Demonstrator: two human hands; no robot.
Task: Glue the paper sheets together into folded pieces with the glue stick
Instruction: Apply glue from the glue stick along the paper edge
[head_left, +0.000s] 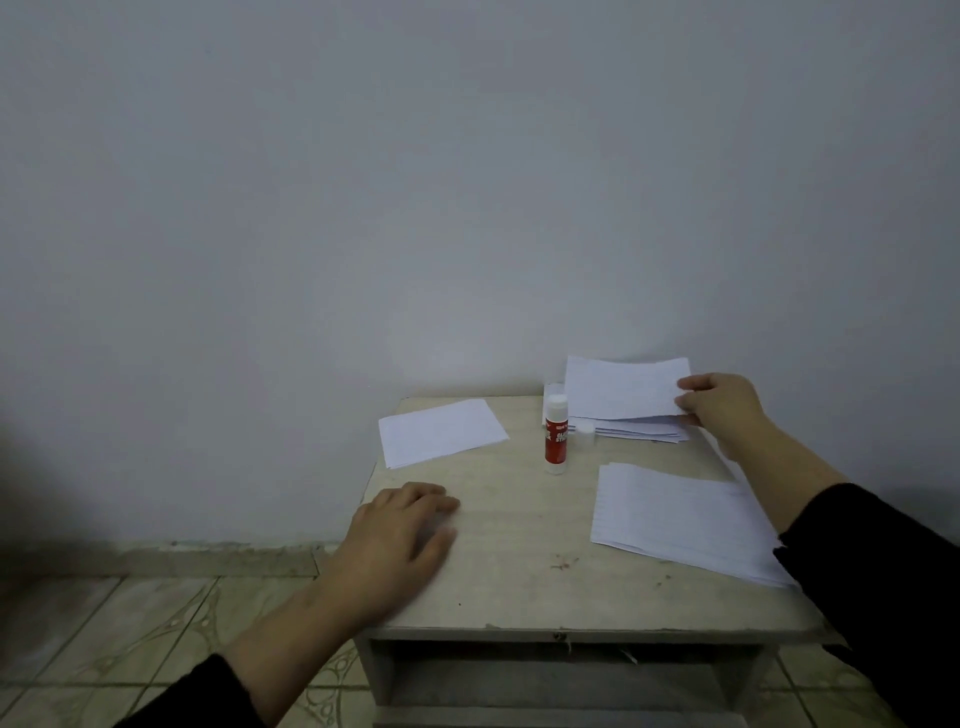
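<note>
A red-and-white glue stick (556, 436) stands upright and uncapped near the middle back of a small wooden table (519, 582). Its clear cap (586, 433) sits just to its right. My right hand (719, 410) pinches the right edge of a white paper sheet (623, 387), lifted above a stack of sheets (641, 430) at the back right. My left hand (400, 540) rests flat on the table's front left, fingers relaxed, holding nothing. A folded white piece (441, 432) lies at the back left. Another pile of lined sheets (680, 519) lies at the right, partly under my right sleeve.
The table stands against a plain grey wall (467, 182). An open shelf (561, 675) sits under the tabletop. Patterned floor tiles (130, 634) spread to the left and below. Bare tabletop lies between my left hand and the right pile.
</note>
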